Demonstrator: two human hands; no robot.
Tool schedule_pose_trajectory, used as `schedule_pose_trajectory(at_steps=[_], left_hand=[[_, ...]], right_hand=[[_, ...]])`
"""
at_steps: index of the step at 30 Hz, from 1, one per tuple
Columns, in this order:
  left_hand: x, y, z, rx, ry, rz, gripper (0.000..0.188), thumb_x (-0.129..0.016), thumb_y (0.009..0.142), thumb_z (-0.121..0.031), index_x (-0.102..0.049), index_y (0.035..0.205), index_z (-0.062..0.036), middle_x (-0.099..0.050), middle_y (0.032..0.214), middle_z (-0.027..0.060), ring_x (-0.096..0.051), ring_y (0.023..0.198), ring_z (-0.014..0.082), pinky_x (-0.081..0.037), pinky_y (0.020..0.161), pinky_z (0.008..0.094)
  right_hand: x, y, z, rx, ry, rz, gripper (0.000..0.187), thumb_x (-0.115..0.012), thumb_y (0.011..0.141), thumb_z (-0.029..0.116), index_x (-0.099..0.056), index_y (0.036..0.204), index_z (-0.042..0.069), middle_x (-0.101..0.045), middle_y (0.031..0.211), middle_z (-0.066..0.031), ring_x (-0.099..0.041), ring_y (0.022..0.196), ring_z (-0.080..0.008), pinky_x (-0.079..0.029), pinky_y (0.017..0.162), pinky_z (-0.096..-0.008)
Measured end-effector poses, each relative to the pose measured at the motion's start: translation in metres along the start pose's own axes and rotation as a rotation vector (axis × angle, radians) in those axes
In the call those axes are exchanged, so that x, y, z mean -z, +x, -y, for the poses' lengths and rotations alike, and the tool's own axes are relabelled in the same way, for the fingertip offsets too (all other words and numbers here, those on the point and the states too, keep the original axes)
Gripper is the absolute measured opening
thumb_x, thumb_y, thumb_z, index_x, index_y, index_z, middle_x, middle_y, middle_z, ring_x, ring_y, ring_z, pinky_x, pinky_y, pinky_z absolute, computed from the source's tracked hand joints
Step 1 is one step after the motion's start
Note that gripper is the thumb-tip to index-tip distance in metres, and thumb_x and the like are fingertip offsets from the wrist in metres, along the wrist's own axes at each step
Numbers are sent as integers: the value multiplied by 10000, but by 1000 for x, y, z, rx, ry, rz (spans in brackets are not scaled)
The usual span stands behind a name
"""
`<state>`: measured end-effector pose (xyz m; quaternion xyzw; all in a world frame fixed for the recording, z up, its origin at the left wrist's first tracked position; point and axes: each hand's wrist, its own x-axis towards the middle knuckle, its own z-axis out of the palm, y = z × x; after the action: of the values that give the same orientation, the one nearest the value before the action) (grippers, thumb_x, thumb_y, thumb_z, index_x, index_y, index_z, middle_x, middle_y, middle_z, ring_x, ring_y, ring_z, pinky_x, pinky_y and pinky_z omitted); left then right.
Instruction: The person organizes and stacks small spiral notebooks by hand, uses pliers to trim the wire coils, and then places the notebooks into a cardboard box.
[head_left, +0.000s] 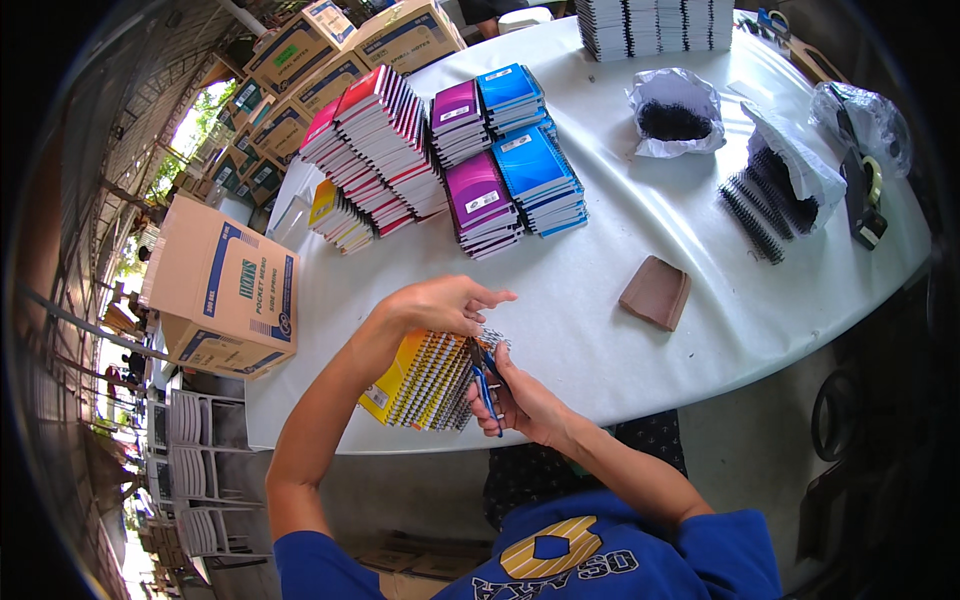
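Observation:
A stack of yellow spiral memo notebooks [400,372] lies near the table's front edge, its wire coils turned to the right. Over the far end of the stack reaches my left hand [447,302], fingers stretched to the right and apart, with nothing visible in them. My right hand [527,397] is closed around blue-handled pliers [486,398] at the coil side. Their dark jaws point away from me, up against the coil ends below my left hand. Exactly what the jaws touch is too small to tell.
Red notebooks [385,150], purple notebooks [482,200] and blue notebooks [540,178] stand stacked beyond my hands. A carton [235,285] sits left. At right are a brown block [655,292], loose black coils [752,215], a coil-filled bag [676,112] and a tape dispenser [866,205].

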<state>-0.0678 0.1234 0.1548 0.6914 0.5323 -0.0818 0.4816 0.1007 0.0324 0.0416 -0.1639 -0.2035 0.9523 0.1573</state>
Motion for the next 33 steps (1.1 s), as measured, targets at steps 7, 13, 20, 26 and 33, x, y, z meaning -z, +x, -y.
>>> schedule_pose_trajectory(at_steps=[7,13,20,26,33], left_hand=[[-3,12,-11,122,168,57,663,-648,826,-68,-397,1438,-100,-488,1373,239,-536,1207,399,-489,979,395],[-6,21,10,20,194,69,704,-653,819,-61,-366,1457,-141,-493,1359,250,-539,1196,401,-490,990,406],[-5,25,4,39,123,74,733,-673,803,-57,-364,1459,-164,-466,1401,210,-541,1195,392,-489,998,402],[-11,24,14,49,109,63,740,-679,798,-54,-373,1458,-194,-466,1394,229,-553,1179,398,-497,984,388],[-11,27,0,53,280,89,743,-674,771,-91,-389,1453,-173,-541,1284,291,-604,1113,396,-522,912,384]], right_hand=[[7,-2,6,-80,51,64,685,-236,939,690,-537,832,84,-471,624,-8,-401,532,-143,-322,492,-243],[-14,-11,-5,-16,-26,-142,694,-230,925,706,-532,861,85,-461,619,-8,-392,530,-124,-318,489,-251],[45,13,-11,-96,252,369,724,-206,936,688,-563,913,59,-569,701,-37,-557,606,-161,-488,577,-289],[-8,-11,-7,-43,-65,-199,717,-223,935,693,-552,884,58,-502,640,-14,-440,541,-130,-389,512,-272],[12,-6,-2,-67,33,-35,718,-223,934,696,-543,878,55,-473,621,-7,-389,530,-115,-339,496,-260]])
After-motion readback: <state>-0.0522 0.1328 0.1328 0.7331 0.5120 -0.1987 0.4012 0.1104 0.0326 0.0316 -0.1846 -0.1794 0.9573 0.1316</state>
